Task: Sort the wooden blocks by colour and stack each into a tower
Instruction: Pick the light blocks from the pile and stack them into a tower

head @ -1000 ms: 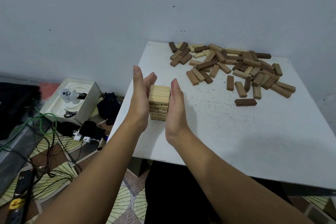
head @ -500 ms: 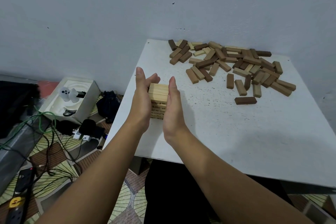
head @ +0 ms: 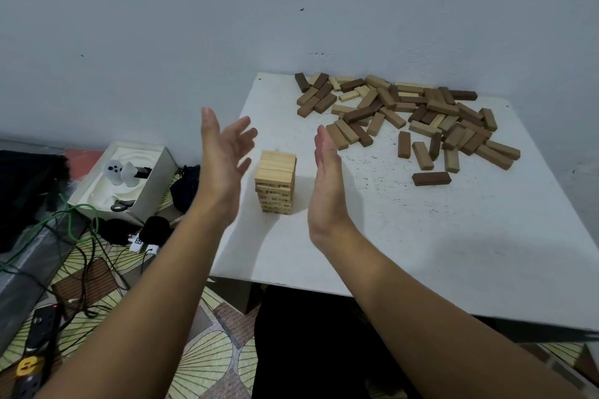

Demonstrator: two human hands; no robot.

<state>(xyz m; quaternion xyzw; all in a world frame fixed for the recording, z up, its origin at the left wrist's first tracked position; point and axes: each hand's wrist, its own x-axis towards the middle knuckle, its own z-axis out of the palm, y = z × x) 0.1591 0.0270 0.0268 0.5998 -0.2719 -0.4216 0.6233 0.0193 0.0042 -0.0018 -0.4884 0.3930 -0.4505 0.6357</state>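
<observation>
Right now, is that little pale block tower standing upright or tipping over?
Upright: the pale tower stands on the table, sides vertical, with both open hands clear of it.

Open gaps beside tower [head: 276, 184]; block pile [head: 411, 120] apparently crowding far table [head: 421, 236].

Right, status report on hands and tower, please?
Left hand and right hand open, flanking the pale tower. Tower upright, untouched. Loose blocks unsorted behind.
</observation>
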